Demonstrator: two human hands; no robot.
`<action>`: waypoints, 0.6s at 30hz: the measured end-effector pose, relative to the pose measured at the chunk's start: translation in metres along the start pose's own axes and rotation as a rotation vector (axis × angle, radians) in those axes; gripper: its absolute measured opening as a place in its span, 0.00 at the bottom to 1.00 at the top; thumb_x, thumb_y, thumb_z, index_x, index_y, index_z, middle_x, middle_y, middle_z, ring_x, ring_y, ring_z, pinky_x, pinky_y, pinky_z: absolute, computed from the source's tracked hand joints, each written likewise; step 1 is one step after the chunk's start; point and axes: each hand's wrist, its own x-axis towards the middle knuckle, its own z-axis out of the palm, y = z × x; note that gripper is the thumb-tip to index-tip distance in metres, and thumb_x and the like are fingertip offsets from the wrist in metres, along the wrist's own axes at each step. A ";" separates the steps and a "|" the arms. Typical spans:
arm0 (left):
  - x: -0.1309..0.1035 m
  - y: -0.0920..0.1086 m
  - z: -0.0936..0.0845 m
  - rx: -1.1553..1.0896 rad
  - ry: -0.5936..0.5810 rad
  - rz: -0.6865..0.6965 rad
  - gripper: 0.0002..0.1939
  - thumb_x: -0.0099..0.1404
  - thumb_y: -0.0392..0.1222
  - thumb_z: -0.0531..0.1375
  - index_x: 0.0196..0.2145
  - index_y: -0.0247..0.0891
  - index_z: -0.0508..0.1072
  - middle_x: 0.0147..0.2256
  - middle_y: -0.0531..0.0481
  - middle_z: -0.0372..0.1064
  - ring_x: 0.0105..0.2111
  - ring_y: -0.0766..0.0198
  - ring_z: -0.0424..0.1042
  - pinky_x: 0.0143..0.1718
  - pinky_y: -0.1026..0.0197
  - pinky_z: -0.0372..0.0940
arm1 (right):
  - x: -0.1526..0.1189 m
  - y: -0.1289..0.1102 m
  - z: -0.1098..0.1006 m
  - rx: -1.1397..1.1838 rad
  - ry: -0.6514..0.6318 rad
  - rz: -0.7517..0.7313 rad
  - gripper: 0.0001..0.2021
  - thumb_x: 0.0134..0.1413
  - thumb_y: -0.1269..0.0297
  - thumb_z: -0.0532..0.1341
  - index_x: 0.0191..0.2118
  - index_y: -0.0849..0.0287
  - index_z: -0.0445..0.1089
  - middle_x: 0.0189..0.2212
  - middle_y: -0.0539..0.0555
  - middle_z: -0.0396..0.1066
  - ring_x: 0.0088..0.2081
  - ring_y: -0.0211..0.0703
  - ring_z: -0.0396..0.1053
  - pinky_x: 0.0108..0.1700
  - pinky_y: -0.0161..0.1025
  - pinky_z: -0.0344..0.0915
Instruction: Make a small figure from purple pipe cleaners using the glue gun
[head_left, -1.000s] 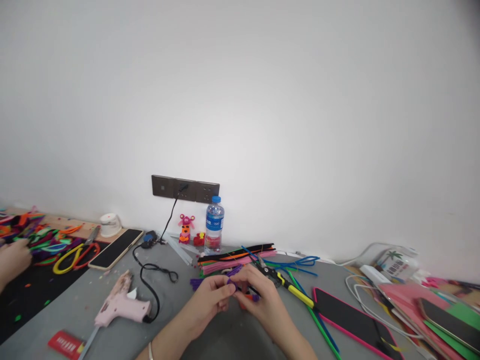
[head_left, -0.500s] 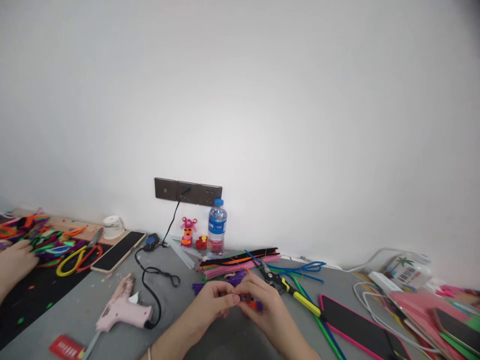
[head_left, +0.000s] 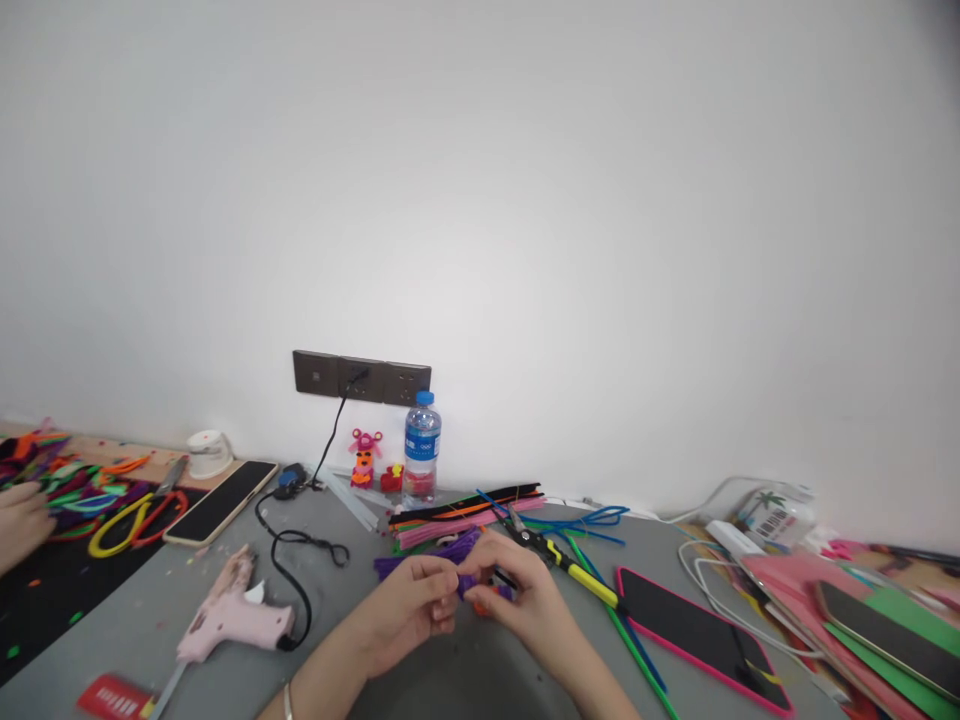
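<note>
My left hand (head_left: 412, 610) and my right hand (head_left: 521, 595) meet over the grey table, both closed in a pinch. Between their fingertips is a small purple pipe cleaner piece (head_left: 466, 583), mostly covered by the fingers. Just behind the hands lie purple pipe cleaners (head_left: 390, 567), beside a bundle of pink, black and orange ones (head_left: 435, 532). A bit of orange and purple material (head_left: 487, 600) shows under my right hand. Pliers with yellow-and-black handles (head_left: 577, 572) rest to the right of that hand.
Left are a pink glue gun (head_left: 236, 620), a red box (head_left: 112, 697), scissors (head_left: 142, 520) and a phone (head_left: 221, 503). Another person's hand (head_left: 22, 525) is at far left. A water bottle (head_left: 422, 450) and small figure (head_left: 364, 460) stand by the wall. Right lies a pink-edged phone (head_left: 697, 640).
The view has swung slightly to the right, so the scene sits further left. My fingers have shifted around the purple piece, and more of it shows between them.
</note>
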 end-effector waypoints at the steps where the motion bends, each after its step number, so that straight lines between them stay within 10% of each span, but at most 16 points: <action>1: 0.000 0.000 0.000 -0.012 -0.004 -0.001 0.18 0.50 0.48 0.71 0.21 0.33 0.69 0.17 0.58 0.54 0.19 0.73 0.50 0.26 0.66 0.50 | 0.000 -0.001 0.001 0.015 0.010 -0.005 0.13 0.52 0.52 0.65 0.34 0.57 0.75 0.27 0.53 0.69 0.29 0.43 0.65 0.32 0.37 0.62; 18: -0.003 0.002 0.008 -0.103 0.036 0.002 0.18 0.41 0.48 0.75 0.21 0.32 0.75 0.18 0.55 0.61 0.19 0.73 0.55 0.24 0.67 0.52 | 0.000 0.000 0.011 0.271 0.063 0.030 0.13 0.48 0.51 0.68 0.32 0.57 0.76 0.26 0.52 0.67 0.29 0.42 0.64 0.31 0.36 0.60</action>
